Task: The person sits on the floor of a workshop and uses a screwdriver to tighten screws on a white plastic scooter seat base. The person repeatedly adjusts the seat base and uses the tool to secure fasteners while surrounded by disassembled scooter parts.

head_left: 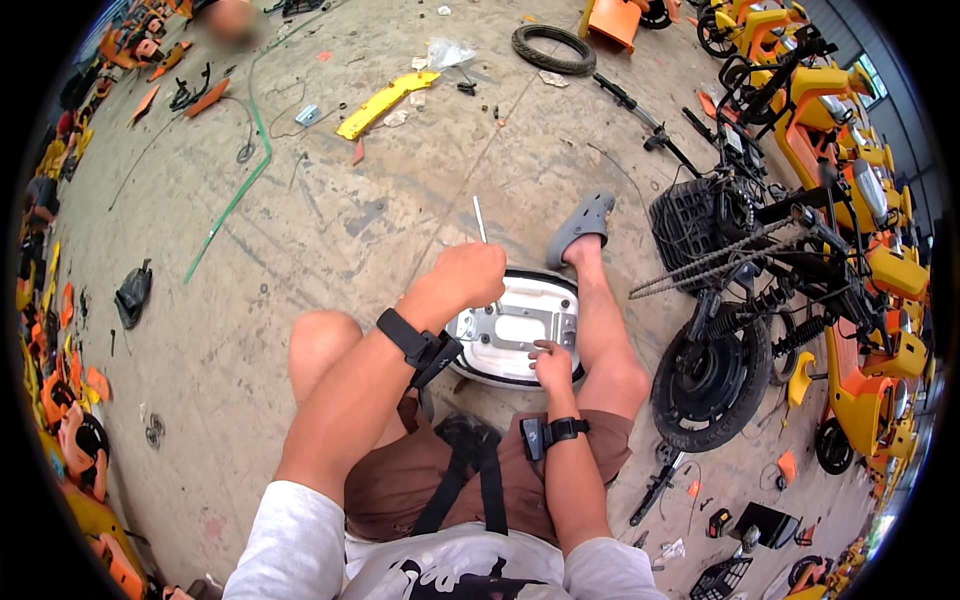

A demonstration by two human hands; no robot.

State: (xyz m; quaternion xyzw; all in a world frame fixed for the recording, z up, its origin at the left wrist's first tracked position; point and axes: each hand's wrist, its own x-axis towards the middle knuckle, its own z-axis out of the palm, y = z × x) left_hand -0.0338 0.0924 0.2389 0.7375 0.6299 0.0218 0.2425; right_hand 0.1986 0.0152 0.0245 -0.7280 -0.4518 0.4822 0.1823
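Note:
A white oval seat base (485, 358) with a black rim lies on the floor between my legs, a grey metal bracket (563, 331) across it. My left hand (470, 273) is closed in a fist around a slim metal rod-like wrench (479, 217). Its shaft sticks out above the fist and runs down toward the bracket; the fist hides its middle. On the bracket's right side rests my right hand (551, 366), its fingers a little apart and touching the metal, with nothing visible in them.
To the right stands a stripped scooter frame with a black wheel (710, 378) and a plastic crate (686, 226). Orange and yellow scooters (820, 100) line the right side. A loose tyre (553, 49) and a yellow curved panel (388, 104) lie ahead. Scattered parts cover the left edge.

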